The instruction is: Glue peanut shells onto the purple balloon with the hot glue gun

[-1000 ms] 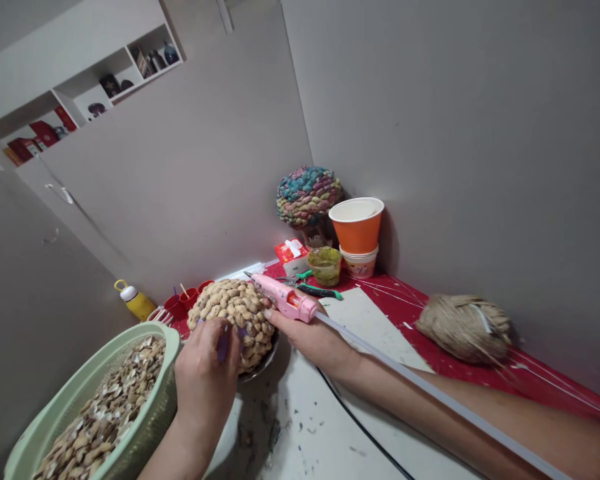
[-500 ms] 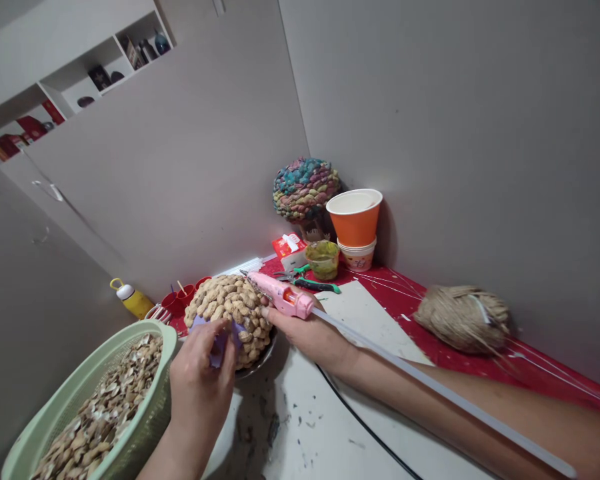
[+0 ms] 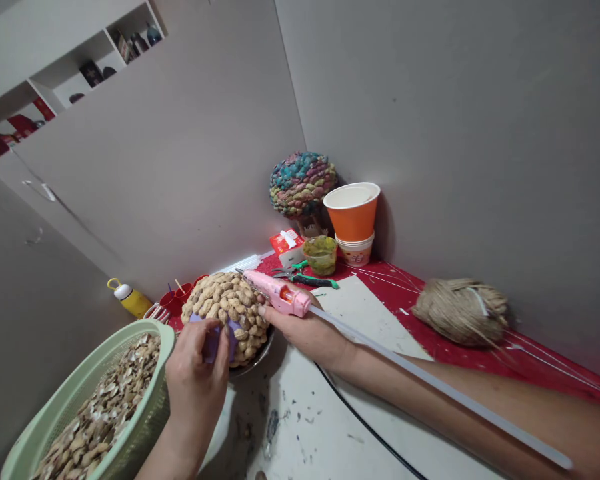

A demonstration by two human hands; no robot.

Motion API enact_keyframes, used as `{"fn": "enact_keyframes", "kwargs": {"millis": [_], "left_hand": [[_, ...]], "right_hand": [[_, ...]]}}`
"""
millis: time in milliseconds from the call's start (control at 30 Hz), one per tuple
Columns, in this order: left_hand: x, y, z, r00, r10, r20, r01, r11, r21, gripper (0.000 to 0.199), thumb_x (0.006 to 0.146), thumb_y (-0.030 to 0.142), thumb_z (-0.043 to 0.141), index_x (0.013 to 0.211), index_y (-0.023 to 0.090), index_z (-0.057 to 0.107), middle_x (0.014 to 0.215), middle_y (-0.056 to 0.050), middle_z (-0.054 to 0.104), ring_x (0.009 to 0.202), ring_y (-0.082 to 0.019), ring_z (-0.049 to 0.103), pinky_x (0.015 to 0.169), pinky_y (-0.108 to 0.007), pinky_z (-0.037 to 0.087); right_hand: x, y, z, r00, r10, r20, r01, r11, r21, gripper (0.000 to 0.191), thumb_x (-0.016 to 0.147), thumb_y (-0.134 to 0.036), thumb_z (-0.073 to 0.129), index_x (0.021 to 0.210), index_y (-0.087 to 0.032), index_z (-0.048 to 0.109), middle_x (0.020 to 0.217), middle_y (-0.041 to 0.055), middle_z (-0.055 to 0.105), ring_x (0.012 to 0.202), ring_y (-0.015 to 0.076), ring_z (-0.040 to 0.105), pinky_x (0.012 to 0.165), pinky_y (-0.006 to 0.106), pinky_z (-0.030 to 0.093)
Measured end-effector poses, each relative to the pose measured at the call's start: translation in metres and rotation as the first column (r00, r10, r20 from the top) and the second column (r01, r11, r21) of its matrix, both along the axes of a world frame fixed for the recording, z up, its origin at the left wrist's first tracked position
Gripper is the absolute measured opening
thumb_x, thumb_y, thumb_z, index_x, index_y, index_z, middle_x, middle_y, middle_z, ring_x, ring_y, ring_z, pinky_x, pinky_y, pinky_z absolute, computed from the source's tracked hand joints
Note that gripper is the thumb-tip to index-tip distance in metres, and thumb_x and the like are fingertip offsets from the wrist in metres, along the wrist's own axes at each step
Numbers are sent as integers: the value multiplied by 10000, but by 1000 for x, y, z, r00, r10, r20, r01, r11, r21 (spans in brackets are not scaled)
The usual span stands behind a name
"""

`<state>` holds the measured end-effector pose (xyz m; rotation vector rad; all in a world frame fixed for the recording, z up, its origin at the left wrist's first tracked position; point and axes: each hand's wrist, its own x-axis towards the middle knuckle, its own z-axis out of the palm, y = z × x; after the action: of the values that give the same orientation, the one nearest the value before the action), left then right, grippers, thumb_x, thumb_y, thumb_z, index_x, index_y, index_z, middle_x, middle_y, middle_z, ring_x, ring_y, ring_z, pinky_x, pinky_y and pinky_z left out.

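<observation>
A ball covered in peanut shells [image 3: 225,297] sits in a dark metal bowl [image 3: 257,363], with a bare purple patch [image 3: 211,345] on its near side. My left hand [image 3: 195,363] is at that patch, thumb and fingers curled together against it; whatever is between the fingertips is too small to make out. A pink hot glue gun [image 3: 275,291] is in my right hand [image 3: 305,333], its nozzle pointing left over the top of the ball. A long translucent glue stick [image 3: 430,380] runs out of its back along my forearm.
A green basket of peanut shells [image 3: 167,340] stands at left. Behind are a yellow bottle [image 3: 137,303], pliers [image 3: 313,282], a tub [image 3: 321,257], an orange paper cup [image 3: 353,220] and a colourful tree model [image 3: 303,183]. Twine [image 3: 460,312] lies right; a black cable [image 3: 360,420] crosses the table.
The whole view has shifted slightly, so things appear a little further left and up. Both hands keep nearly the same place at the ball, the left fingers still at the purple patch.
</observation>
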<state>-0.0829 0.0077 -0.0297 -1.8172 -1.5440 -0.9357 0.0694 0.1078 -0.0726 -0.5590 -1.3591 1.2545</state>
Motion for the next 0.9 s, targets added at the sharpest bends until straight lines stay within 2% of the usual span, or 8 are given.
{"fn": "enact_keyframes", "kwargs": {"millis": [333,700,900], "left_hand": [[-4,-4,2,998,48,-32,-48,999,18,61,863,217,643,844,193,591,689,22,609,569,-114,556,555,-228,410],[-4,-2,1,999,38,-17,-38,999,10,53,870,226,631,906,199,605,742,4,644,634,-136,603,591,-247,441],[-1,0,3,993,61,-105,-56,997,46,65,877,248,630,896,194,599,743,-5,669,637,-145,630,589,-253,453]], "right_hand": [[0,1,0,1000,13,-12,-13,1000,2,88,753,-206,625,835,-197,657,831,15,684,915,224,631,862,356,507],[1,-1,2,1000,-16,7,16,1000,-10,54,742,-203,636,794,-217,624,786,8,662,939,242,628,900,390,501],[1,-2,2,1000,-7,-2,7,1000,-18,74,738,-202,638,807,-215,613,784,2,652,901,228,632,894,381,504]]}}
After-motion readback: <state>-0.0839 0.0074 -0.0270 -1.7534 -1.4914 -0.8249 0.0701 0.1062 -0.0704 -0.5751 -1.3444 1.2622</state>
